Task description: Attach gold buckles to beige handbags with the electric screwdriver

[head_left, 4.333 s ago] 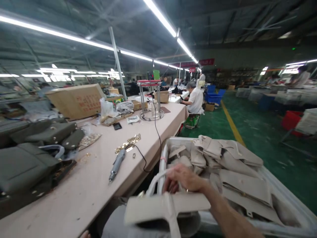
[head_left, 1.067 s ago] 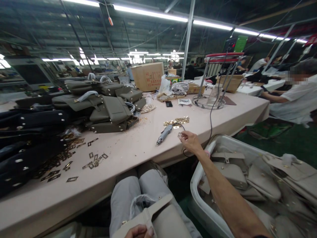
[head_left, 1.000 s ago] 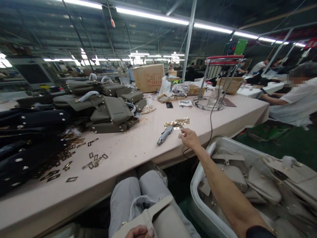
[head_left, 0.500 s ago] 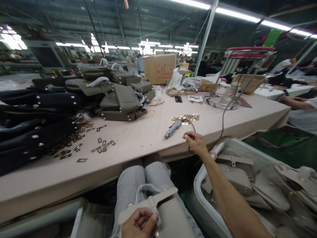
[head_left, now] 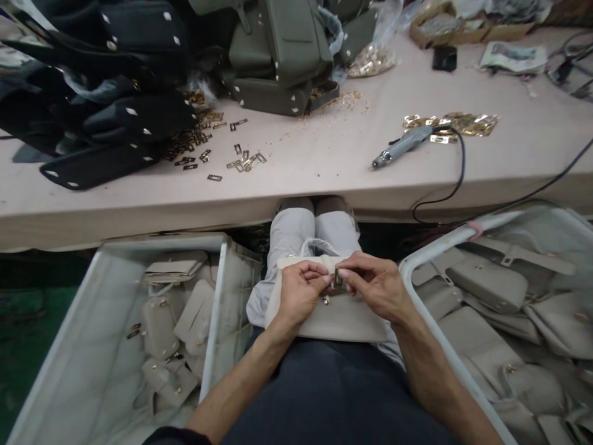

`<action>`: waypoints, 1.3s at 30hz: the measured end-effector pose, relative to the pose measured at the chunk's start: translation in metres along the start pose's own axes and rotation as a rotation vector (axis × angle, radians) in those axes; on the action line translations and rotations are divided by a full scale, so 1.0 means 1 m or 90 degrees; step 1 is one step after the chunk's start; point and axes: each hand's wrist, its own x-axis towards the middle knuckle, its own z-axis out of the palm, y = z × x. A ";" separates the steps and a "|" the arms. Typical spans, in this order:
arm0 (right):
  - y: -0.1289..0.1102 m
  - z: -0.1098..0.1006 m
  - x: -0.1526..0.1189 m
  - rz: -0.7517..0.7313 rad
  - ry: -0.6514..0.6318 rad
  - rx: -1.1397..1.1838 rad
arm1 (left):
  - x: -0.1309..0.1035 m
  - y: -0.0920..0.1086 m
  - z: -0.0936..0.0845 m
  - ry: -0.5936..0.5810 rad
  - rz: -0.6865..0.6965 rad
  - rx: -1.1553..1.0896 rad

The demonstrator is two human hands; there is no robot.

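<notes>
A light beige handbag (head_left: 343, 324) lies across my lap, its wrapped handle pointing toward the table. My left hand (head_left: 301, 293) pinches the end of the bag's flap strap. Closed on a small rectangular metal plate (head_left: 338, 277), my right hand (head_left: 377, 284) has it up against that strap end. The fingers partly cover where plate and strap meet. Just below them a small gold clasp (head_left: 327, 301) shows on the bag's front. On the table beyond, a grey electric screwdriver (head_left: 402, 147) rests beside a pile of gold metal plates (head_left: 470, 123).
At my left a pale bin (head_left: 214, 321) holds several beige bags; another bin (head_left: 417, 256) with more stands at my right. Black bags (head_left: 143, 133) and dark olive bags (head_left: 296, 49) are heaped on the table (head_left: 296, 167) near loose dark metal plates (head_left: 245, 162). A cord (head_left: 532, 191) hangs over the table edge.
My right hand has come back from the table edge to the bag on my lap, where it meets my left hand. The view has tilted down.
</notes>
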 end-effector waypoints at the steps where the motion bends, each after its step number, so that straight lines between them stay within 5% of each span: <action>1: 0.001 0.000 0.001 0.001 -0.003 -0.019 | 0.000 0.000 0.000 -0.004 0.003 0.002; 10: 0.007 0.010 0.004 -0.062 0.012 -0.175 | -0.004 0.001 -0.005 -0.013 0.018 0.042; 17: 0.006 0.014 0.005 -0.020 0.017 -0.183 | -0.004 0.001 -0.007 -0.034 0.022 0.030; 28: 0.006 0.025 -0.022 0.130 0.086 -0.153 | 0.000 -0.009 0.010 0.120 0.107 0.046; 32: 0.003 0.031 -0.030 0.167 0.039 -0.107 | -0.003 -0.015 0.012 0.127 0.147 0.064; 39: 0.008 0.042 -0.035 0.143 0.090 -0.015 | -0.008 -0.022 0.011 0.132 0.182 0.076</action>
